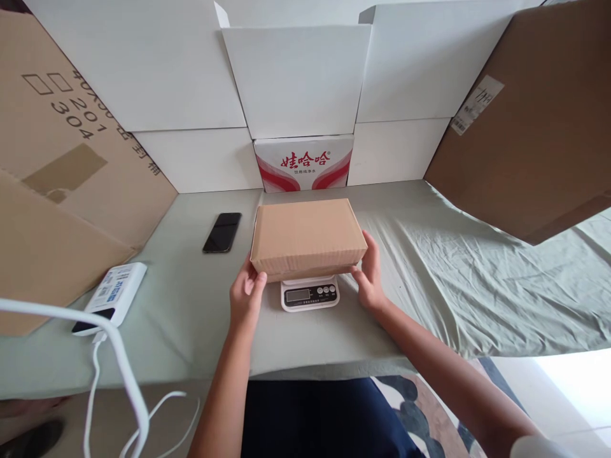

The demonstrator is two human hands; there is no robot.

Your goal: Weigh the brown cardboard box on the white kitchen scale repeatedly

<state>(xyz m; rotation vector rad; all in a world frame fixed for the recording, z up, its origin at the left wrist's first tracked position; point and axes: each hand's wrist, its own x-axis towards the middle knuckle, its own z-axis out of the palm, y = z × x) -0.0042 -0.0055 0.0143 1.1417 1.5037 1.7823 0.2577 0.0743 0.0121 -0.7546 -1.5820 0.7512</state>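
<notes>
Between my two hands is a brown cardboard box (308, 232), closed, with its near side facing me. My left hand (245, 292) grips its near left corner, thumb in front. On the opposite side, my right hand (370, 273) is wrapped round the near right corner. Beneath the box a white digital kitchen scale (311, 296) shows only its front panel, with a grey display and several round buttons. The box hides the scale's platform, so I cannot tell whether the box rests on it or is held just above.
A black smartphone (222, 233) lies left of the box. Farther left, a white power bank (114, 296) has a white cable (95, 369) plugged in. Large cardboard panels (529, 121) and white boards surround the cloth-covered table (191, 343). A red-and-white carton (305, 163) stands behind.
</notes>
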